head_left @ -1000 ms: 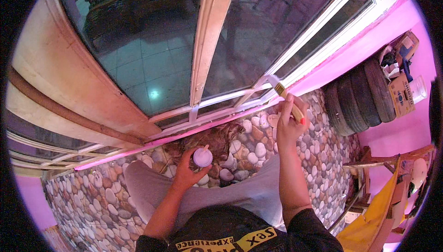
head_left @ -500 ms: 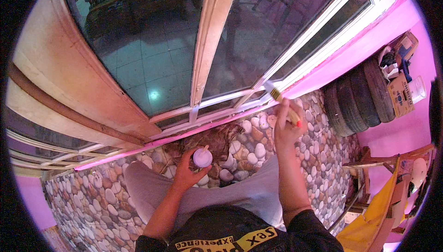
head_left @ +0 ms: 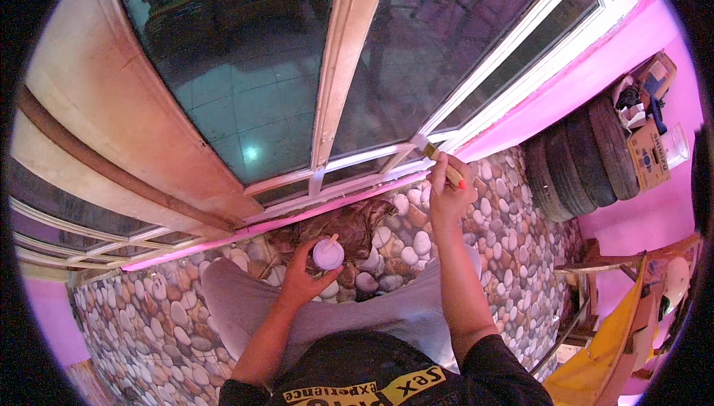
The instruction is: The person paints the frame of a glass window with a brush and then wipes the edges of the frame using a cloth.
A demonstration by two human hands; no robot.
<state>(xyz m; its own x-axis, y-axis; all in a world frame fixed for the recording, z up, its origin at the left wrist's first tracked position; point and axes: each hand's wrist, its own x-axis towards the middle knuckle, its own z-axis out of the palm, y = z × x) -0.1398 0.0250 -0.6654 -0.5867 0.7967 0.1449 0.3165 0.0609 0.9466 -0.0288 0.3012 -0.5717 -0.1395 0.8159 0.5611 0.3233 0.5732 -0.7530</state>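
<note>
Paintbrush (head_left: 431, 152), handle (head_left: 454, 176) in right grip (head_left: 450, 199), bristles (head_left: 420, 141) beyond, at white frame (head_left: 361, 158)

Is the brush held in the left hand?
No, the right hand holds the brush, while the left hand holds a small round cup.

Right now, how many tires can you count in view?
4, in a row by the pink wall on the right: leftmost tire, second tire, third tire and rightmost tire, beside a cardboard box. Others could be hidden behind them.
</note>
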